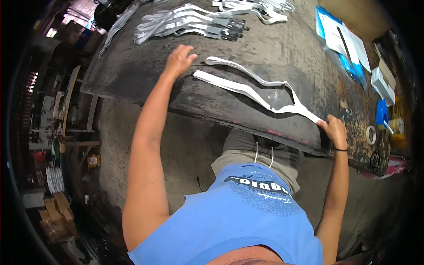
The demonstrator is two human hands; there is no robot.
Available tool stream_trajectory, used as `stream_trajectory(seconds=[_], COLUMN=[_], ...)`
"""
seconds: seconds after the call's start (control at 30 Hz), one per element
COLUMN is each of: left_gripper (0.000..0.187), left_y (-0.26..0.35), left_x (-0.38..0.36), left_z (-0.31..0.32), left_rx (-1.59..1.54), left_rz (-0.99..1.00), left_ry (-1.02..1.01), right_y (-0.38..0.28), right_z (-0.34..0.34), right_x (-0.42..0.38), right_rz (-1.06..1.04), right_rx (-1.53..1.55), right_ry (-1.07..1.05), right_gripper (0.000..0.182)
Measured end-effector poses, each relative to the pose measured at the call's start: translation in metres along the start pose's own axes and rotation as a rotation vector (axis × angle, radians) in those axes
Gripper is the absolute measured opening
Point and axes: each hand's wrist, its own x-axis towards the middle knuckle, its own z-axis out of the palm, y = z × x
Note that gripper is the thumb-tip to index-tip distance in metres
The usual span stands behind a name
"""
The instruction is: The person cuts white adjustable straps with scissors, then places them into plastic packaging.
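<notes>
Here, the fingers of the right hand [334, 130] curl together over the joined tail of a white Y-shaped strap [256, 90], pressing it down at the near edge of the dark worktable [132, 70], while the left hand [179, 59] lies flat with fingers loosely together, their tips just short of the strap's two free ends. Between the hands the strap lies flat, its two arms spreading apart toward the left fingers. It looks light, thin and limp, likely to flop if lifted by one end, so a hold at the junction and at an arm end seems best. Beyond the left fingers lies a bundle of similar straps [190, 25]; past the right hand sit a tape roll [371, 134] and blue-edged packets [342, 39]
</notes>
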Motion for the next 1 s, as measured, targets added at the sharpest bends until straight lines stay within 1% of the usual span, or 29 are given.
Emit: stream_trajectory(seconds=[0.03,0.07,0.1,0.13,0.17,0.2,0.23,0.27,0.3,0.33,0.4,0.43,0.5,0.53,0.57,0.6,0.63,0.67,0.7,0.73,0.77,0.8,0.87,0.9,0.93,0.97,1.0], left_gripper=[0.032,0.03,0.031,0.032,0.033,0.032,0.032,0.031,0.029,0.027,0.027,0.027,0.028,0.032,0.034,0.034,0.034,0.035,0.035,0.035,0.04,0.047,0.065,0.068,0.064,0.051,0.038], left_y=[0.009,0.015,0.007,0.004,0.017,0.015,0.008,0.003,0.002,-0.002,-0.002,0.001,-0.016,-0.018,-0.016,-0.01,-0.008,0.002,0.012,0.014,0.016,0.021,0.071,0.099,0.135,0.168,0.206], left_x=[-0.01,-0.021,-0.036,-0.053,-0.063,-0.07,-0.071,-0.073,-0.072,-0.069,-0.065,-0.058,-0.059,-0.058,-0.05,-0.05,-0.048,-0.049,-0.046,-0.049,-0.054,-0.053,-0.031,-0.019,-0.012,-0.016,-0.03], left_z=[-0.002,-0.001,0.015,0.024,0.016,0.016,0.017,0.017,0.015,0.014,0.005,0.012,0.009,0.01,-0.001,-0.005,-0.005,-0.013,-0.021,-0.016,-0.006,0.006,0.006,0.006,0.008,0.015,0.011], left_rx=[-0.062,-0.146,-0.151,-0.125,-0.109,-0.078,-0.058,-0.048,-0.055,-0.117,-0.125,-0.134,-0.231,-0.202,-0.241,-0.296,-0.267,-0.286,-0.221,-0.225,-0.048,0.132,0.131,-0.016,-0.21,-0.484,-0.732], left_rz=[-0.05,0.028,0.15,0.138,0.067,0.075,0.102,0.135,0.154,0.128,-0.029,-0.017,-0.09,-0.006,-0.042,-0.027,-0.074,-0.086,-0.155,-0.165,-0.017,0.127,0.249,0.322,0.35,0.543,0.633], left_ry=[-0.127,-0.203,-0.215,-0.262,-0.288,-0.266,-0.243,-0.206,-0.182,-0.247,-0.385,-0.388,-0.503,-0.519,-0.689,-0.683,-0.707,-0.666,-0.716,-0.719,-0.513,-0.295,-0.143,-0.08,-0.111,0.015,-0.051], right_y=[-0.002,-0.004,-0.004,-0.002,-0.003,-0.004,0.006,0.002,0.006,0.003,0.005,0.009,0.006,0.01,0.008,0.009,0.008,0.008,0.006,0.006,0.007,0.005,-0.012,-0.025,-0.039,-0.051,-0.06], right_z=[0.0,0.001,0.002,0.002,0.0,-0.002,0.007,0.004,0.007,0.003,0.006,0.006,0.015,0.02,0.022,0.023,0.022,0.022,0.022,0.019,0.013,0.008,-0.024,-0.047,-0.072,-0.1,-0.125], right_x=[0.0,0.0,-0.001,-0.002,-0.002,-0.002,0.004,0.002,0.001,-0.001,-0.004,-0.008,-0.004,-0.003,-0.002,-0.001,-0.001,-0.003,-0.004,-0.005,-0.006,-0.006,-0.014,-0.016,-0.016,-0.017,-0.015], right_rz=[0.033,0.029,0.034,0.044,0.051,0.035,-0.03,-0.039,-0.086,-0.049,-0.053,-0.047,-0.097,-0.145,-0.163,-0.173,-0.183,-0.178,-0.195,-0.196,-0.195,-0.237,-0.195,-0.24,-0.284,-0.338,-0.39], right_rx=[0.013,0.01,0.022,0.03,0.029,0.066,0.032,0.047,0.053,0.029,0.02,0.031,0.072,0.099,0.122,0.138,0.137,0.132,0.136,0.191,0.239,0.35,0.548,0.618,0.69,0.747,0.805], right_ry=[-0.007,0.006,0.02,0.032,0.02,0.008,0.031,0.046,0.099,0.061,0.13,0.145,0.188,0.222,0.208,0.203,0.195,0.189,0.177,0.148,0.125,0.117,-0.063,-0.082,-0.102,-0.08,-0.065], right_gripper=[0.052,0.052,0.052,0.051,0.05,0.049,0.047,0.044,0.042,0.042,0.043,0.043,0.041,0.04,0.038,0.036,0.035,0.033,0.033,0.031,0.03,0.025,0.022,0.02,0.018,0.016,0.014])
